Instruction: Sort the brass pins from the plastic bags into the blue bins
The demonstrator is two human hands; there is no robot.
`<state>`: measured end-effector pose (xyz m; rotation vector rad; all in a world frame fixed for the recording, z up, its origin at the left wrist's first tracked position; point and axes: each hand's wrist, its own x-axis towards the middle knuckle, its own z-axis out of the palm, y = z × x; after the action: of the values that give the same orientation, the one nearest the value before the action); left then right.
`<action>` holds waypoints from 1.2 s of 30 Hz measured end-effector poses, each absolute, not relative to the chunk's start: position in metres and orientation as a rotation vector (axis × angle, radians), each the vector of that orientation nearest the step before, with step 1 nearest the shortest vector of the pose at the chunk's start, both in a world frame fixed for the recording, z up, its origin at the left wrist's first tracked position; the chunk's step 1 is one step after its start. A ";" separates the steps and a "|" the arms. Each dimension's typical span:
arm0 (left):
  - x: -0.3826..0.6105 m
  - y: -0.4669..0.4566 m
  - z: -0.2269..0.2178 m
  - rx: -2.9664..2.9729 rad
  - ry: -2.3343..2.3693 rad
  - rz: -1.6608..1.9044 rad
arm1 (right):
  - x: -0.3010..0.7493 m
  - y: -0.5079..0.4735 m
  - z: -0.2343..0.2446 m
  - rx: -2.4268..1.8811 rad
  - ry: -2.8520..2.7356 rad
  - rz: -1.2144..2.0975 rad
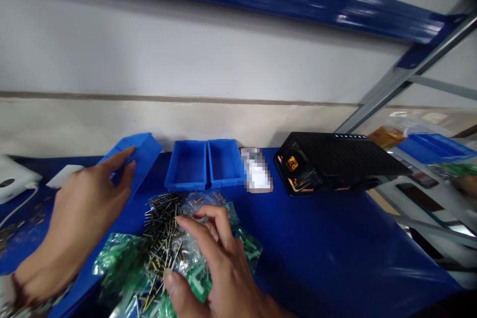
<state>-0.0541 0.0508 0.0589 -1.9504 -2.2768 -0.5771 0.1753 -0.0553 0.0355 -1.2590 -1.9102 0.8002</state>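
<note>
Far left: a white box (17,179) with a white cable (18,206) sits on the blue-topped bench (316,238), with small scattered metal bits nearby.
Left hand (80,218): open, fingers (122,159) spread and touching the side of a tilted blue plastic bin (143,156), not visibly gripping it.
Pins: a loose heap of thin black-and-gold metal pins (164,238) lies on the bench between the hands, over clear plastic bags (208,203) with green parts (119,263).
Right hand (219,263): half curled above the heap, fingertips (186,223) at the pins and bags; whether they hold anything, I cannot tell.
Behind: two upright blue bins (204,164) stand side by side, empty-looking, just beside a pixelated packet (256,171).
Far right: a black case (331,161) with small lit lights.
</note>
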 end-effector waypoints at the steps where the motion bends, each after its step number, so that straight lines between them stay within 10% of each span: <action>1: -0.043 0.056 0.063 -1.920 -2.267 -0.456 | 0.176 -0.055 0.036 -1.261 -1.919 0.799; 18: -0.035 0.075 0.014 -2.343 -1.830 -0.876 | 0.175 -0.055 0.037 -1.328 -1.934 0.993; 25: -0.043 0.040 0.007 -2.560 -1.506 -0.505 | 0.174 -0.055 0.039 -1.316 -1.955 1.023; 36: -0.034 0.039 -0.011 -2.541 -1.549 -0.473 | 0.190 -0.020 0.024 -1.430 -1.904 0.395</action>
<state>-0.0343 0.0391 -0.0110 -2.5405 -1.5493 -0.4726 0.1903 -0.0201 0.0238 -1.4297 -1.9038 0.3950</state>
